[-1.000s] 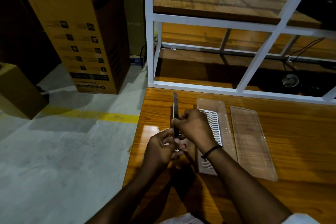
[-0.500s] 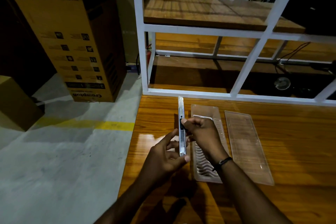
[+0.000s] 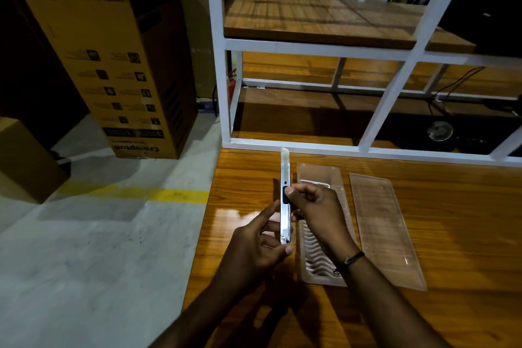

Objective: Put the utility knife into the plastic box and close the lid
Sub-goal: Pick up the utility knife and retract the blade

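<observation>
- Holding utility knife (image 3: 285, 200) upright-ish above the tabletop (image 3: 452, 206), long axis running toward 12 o'clock, far tip near the white shelf frame (image 3: 223, 65).
- Supporting the near end with left hand (image 3: 254, 248): fingers curled closed around the butt of the knife, thumb tip just under it.
- Pinching the black slider at mid-body with right hand (image 3: 313, 215), thumb and forefinger closed on it; remaining fingers folded. Black band showing at that wrist.
- Blade state: cannot tell for sure; pale tip at the far end possibly blade, possibly casing.
- Lying open on the tabletop at 3 o'clock of the knife: plastic box (image 3: 319, 234), just beside, white ribbed insert showing inside, partly hidden under the right wrist.
- Lying flat at 3 o'clock of the box, just beside it and detached: clear lid (image 3: 384, 229).
- Standing on the floor at 10 o'clock, well apart: cardboard carton (image 3: 107, 65).
- Judging progress: early. Knife not yet in the box, lid not yet on.
- Remaining, as judged: confirming the blade is in, laying the knife lengthwise in the tray, fitting the lid over it and pressing it shut.
</observation>
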The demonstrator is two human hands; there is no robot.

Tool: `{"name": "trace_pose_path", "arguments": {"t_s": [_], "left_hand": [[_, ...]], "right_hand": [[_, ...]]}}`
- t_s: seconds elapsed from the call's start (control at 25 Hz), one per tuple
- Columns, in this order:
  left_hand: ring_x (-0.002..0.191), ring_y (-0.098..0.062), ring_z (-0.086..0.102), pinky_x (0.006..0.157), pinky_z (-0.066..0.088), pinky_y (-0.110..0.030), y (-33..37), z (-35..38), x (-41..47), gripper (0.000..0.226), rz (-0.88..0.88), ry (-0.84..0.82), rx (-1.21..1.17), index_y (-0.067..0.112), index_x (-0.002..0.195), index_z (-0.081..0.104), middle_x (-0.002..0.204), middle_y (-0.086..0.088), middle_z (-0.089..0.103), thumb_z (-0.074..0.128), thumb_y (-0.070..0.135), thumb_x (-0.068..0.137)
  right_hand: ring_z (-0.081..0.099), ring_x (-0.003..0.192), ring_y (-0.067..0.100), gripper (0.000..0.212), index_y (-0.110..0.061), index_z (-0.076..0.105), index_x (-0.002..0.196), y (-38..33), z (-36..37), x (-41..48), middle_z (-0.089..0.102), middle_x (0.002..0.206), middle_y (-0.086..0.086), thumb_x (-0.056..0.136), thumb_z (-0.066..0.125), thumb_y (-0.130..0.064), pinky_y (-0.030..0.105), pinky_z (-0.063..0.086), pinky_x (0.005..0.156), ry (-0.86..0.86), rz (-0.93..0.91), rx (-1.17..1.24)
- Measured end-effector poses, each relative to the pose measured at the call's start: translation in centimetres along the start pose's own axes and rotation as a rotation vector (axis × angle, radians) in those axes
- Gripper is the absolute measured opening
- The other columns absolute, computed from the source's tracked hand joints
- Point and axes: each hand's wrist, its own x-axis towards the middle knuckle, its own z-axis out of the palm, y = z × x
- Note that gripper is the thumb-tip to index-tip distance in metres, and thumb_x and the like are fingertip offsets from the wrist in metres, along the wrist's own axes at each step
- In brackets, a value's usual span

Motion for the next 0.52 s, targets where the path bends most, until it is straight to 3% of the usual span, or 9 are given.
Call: {"name": "trace_pose_path", "arguments": {"t_s": [0.28, 0.4, 0.52], "left_hand": [[0.079, -0.006, 0.076, 0.068, 0.06, -0.018, 0.11, 0.22, 0.13, 0.087, -0.002, -0.004, -0.009, 0.041, 0.152, 0.036, 0.108, 0.01, 0.072, 0.084, 0.022, 0.083], [0.077, -0.005, 0.076, 0.068, 0.059, -0.017, 0.08, 0.29, 0.14, 0.087, 0.001, -0.005, -0.022, 0.038, 0.154, 0.036, 0.105, 0.011, 0.073, 0.084, 0.023, 0.083], [0.079, -0.005, 0.076, 0.07, 0.06, -0.018, 0.13, 0.35, 0.15, 0.087, -0.005, -0.012, -0.039, 0.036, 0.155, 0.036, 0.104, 0.009, 0.073, 0.083, 0.021, 0.083]], "right_hand": [[0.071, 0.064, 0.004, 0.014, -0.003, 0.074, 0.104, -0.18, -0.15, -0.51, 0.077, 0.092, 0.015, 0.095, 0.065, -0.009, 0.019, 0.054, 0.051, -0.014, 0.006, 0.041], [0.071, 0.064, 0.001, 0.011, -0.013, 0.072, 0.097, -0.23, -0.18, -0.78, 0.076, 0.086, 0.009, 0.094, 0.064, -0.006, 0.019, 0.054, 0.051, -0.02, 0.005, 0.073], [0.071, 0.065, 0.001, 0.023, -0.025, 0.069, 0.089, -0.37, -0.21, -1.01, 0.075, 0.081, -0.002, 0.093, 0.065, -0.004, 0.019, 0.056, 0.053, -0.033, -0.005, 0.07]]}}
